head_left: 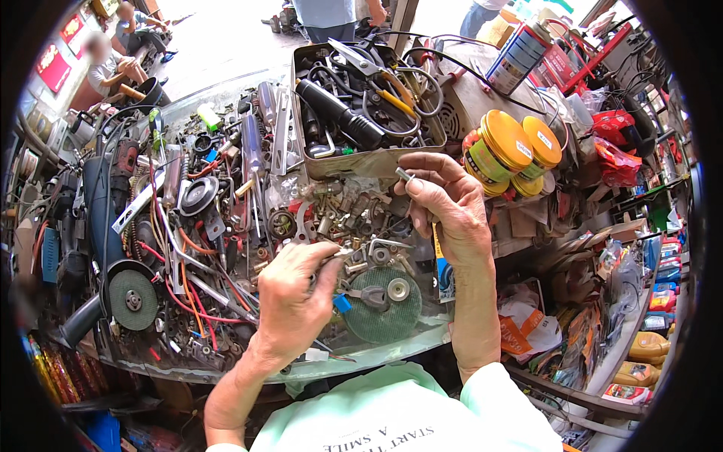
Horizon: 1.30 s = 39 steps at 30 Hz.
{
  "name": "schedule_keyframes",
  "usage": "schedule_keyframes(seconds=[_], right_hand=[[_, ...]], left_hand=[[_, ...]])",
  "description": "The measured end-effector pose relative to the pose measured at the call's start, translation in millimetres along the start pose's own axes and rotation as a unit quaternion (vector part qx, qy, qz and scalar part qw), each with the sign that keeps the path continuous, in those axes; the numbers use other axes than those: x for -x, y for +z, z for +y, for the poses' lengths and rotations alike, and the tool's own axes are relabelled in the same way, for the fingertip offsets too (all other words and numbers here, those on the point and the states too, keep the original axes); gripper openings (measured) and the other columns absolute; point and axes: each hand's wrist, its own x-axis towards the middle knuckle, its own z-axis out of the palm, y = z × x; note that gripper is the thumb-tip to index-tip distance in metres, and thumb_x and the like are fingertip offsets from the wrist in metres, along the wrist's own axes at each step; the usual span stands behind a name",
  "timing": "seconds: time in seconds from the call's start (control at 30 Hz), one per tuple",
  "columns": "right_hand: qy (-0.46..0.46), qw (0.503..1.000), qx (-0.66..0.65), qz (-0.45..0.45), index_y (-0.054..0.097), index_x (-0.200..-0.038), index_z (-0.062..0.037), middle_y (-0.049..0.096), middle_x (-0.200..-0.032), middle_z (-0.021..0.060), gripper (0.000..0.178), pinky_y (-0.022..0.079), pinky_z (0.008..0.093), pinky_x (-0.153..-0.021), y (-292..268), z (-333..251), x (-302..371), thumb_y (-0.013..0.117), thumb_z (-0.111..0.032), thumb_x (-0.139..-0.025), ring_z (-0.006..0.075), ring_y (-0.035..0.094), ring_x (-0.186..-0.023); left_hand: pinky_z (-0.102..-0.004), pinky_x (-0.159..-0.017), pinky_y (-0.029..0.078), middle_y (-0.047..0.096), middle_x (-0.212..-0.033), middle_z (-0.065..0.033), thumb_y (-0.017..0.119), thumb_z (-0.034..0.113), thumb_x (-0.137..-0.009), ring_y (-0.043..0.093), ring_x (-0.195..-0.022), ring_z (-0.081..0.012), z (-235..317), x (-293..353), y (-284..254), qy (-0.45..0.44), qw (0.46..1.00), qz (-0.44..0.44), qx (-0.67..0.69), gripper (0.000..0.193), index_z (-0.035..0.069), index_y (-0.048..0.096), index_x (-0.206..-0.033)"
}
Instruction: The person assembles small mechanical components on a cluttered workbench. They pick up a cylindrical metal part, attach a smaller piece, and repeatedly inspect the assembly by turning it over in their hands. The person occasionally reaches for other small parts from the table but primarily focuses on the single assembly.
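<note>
My right hand is raised over the near right of the bench. Between thumb and fingertips it pinches a small silvery metal cylinder, perhaps a pin or sleeve. Lower and to the left, my left hand is closed, its thumb against the curled fingers, on a small piece I cannot make out. Below its fingertips lies a green grinding disc with a metal ring on it. A blue plastic piece lies at the disc's left edge. Loose nuts, bolts and small metal fittings spread behind both hands.
A metal box of pliers and tools stands at the back. Yellow-lidded tubs sit to its right. An angle grinder, screwdrivers and wires crowd the left. Several people are beyond the bench.
</note>
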Motion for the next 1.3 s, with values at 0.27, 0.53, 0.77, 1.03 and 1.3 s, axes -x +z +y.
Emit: schedule_keyframes(seconds=[0.27, 0.53, 0.77, 1.03, 1.3], right_hand=[[-0.027, 0.998, 0.046, 0.024, 0.068, -0.118, 0.0046, 0.074, -0.091, 0.0113, 0.027, 0.041, 0.0178, -0.043, 4, 4, 1, 0.066, -0.011, -0.096, 0.0049, 0.057, -0.052], [0.04, 0.994, 0.059, -0.077, 0.056, -0.135, 0.0019, 0.071, -0.09, 0.0052, 0.038, 0.041, 0.0173, -0.047, 20, 1, 12, 0.062, -0.016, -0.101, 0.0029, 0.055, -0.054], [0.108, 0.983, -0.005, -0.145, 0.054, -0.137, 0.0012, 0.066, -0.074, 0.0047, 0.04, 0.04, 0.0185, -0.045, 36, 10, 18, 0.052, -0.026, -0.108, 0.005, 0.053, -0.051], [-0.018, 0.983, 0.072, -0.165, 0.069, -0.122, -0.0028, 0.07, -0.089, 0.0021, 0.03, 0.046, 0.0178, -0.056, 45, 17, 27, 0.074, -0.007, -0.093, 0.0019, 0.058, -0.068], [-0.068, 0.976, 0.207, -0.028, 0.069, -0.107, 0.0038, 0.073, -0.087, 0.0041, 0.023, 0.054, 0.0226, -0.068, 49, 26, 26, 0.074, -0.016, -0.096, 0.0067, 0.065, -0.076]], left_hand=[[-0.0432, -0.086, 0.051, 0.07, -0.095, -0.016, 0.071, 0.011, -0.088, 0.065, -0.094, -0.034, -14, -74, 43, 0.102, 0.991, -0.051, -0.068, 0.018, 0.0, 0.071, -0.102], [-0.0343, -0.085, 0.054, 0.072, -0.106, -0.0165, 0.069, 0.006, -0.092, 0.069, -0.094, -0.0254, 18, -54, 2, -0.054, 0.99, -0.035, 0.123, 0.028, -0.001, 0.069, -0.119], [-0.0241, -0.08, 0.055, 0.076, -0.1, -0.0094, 0.068, 0.003, -0.097, 0.069, -0.087, -0.0103, 15, -13, -7, -0.197, 0.89, 0.012, 0.412, 0.019, -0.004, 0.071, -0.115], [-0.0237, -0.07, 0.055, 0.076, -0.094, -0.0088, 0.069, 0.012, -0.098, 0.071, -0.082, -0.012, -8, 3, -8, -0.295, 0.737, 0.006, 0.607, 0.02, -0.001, 0.072, -0.114], [-0.0259, -0.071, 0.052, 0.073, -0.086, -0.0056, 0.072, 0.007, -0.095, 0.066, -0.079, -0.0119, -9, 10, -22, -0.202, 0.945, 0.098, 0.238, 0.014, -0.002, 0.074, -0.105]])
